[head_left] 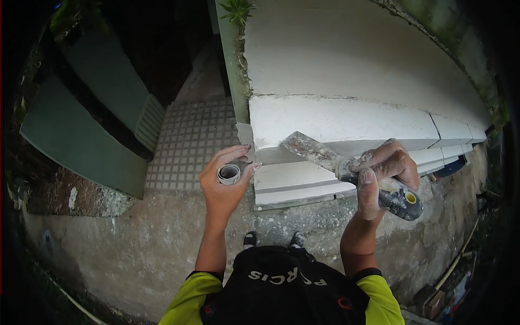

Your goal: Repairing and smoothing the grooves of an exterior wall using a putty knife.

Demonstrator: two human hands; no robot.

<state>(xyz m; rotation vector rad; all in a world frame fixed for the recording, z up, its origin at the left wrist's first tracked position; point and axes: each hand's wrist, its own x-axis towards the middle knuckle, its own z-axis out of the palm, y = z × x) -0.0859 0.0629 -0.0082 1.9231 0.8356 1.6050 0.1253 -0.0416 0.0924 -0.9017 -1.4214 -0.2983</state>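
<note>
My right hand (382, 173) is wrapped tight around the dark, plaster-spattered handle of a putty knife (346, 168), right of centre in the frame, thumb pointing down along the grip. Its flat metal blade runs up and left and lies against the front edge of the white plastered ledge (346, 122). My left hand (223, 181), just left of centre, is curled with thumb and fingers pinching a small roll of tape (229, 173), whose open core faces me, held close to the left corner of the ledge. I judge the knife to be fairly light, with a thin blade that flexes a little under pressure; the handle is crusted with dried filler, so it grips well, and the right place to hold it is where I have it, on the thick part behind the blade. The roll looks very light and a bit squashable, best held by its rim as now. Below, my dusty shoes (273, 239) stand on rough concrete ground (135, 254), with tiled paving (189, 146) at centre left.
</note>
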